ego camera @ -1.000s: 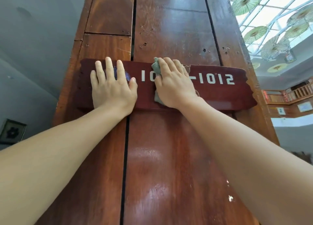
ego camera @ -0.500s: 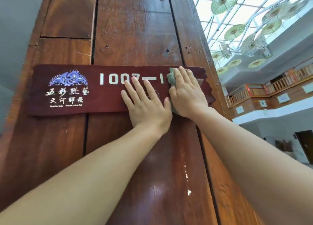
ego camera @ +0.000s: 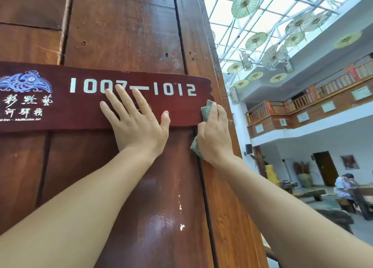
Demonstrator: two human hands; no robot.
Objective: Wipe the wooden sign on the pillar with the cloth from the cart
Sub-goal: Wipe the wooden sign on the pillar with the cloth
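The wooden sign point(ego camera: 84, 98) is fixed flat across the front of the wooden pillar point(ego camera: 125, 25), a dark red board running from the picture's left edge, which cuts it off, to a ragged right end just short of the pillar's front right corner. White numerals read 1007—1012, though the last digit of the first group is partly covered by fingers. At the sign's left end a blue bird-like emblem point(ego camera: 25, 81) and rows of white characters are cropped by the frame; the small line of Latin lettering under them is only partly legible.

The left hand point(ego camera: 137, 122) lies open and flat, fingers spread, over the lower middle of the sign, its heel below the sign's bottom edge on the bare pillar boards. The thumb points right towards the other hand, apart from it.

The right hand point(ego camera: 215, 134) is closed around a grey-green cloth point(ego camera: 206, 111) at the sign's right end, right by the pillar's corner. Most of the cloth is hidden in the palm: one fold shows above the fingers against the sign's end, another corner hangs out below the heel of the hand against the pillar. Whether the fingertips wrap round the corner cannot be told.

Beyond the pillar's right side, paper parasols point(ego camera: 245, 3) hang under a glazed roof above a wooden balcony railing point(ego camera: 302, 102), and a seated person point(ego camera: 344, 187) is small and blurred at the lower right
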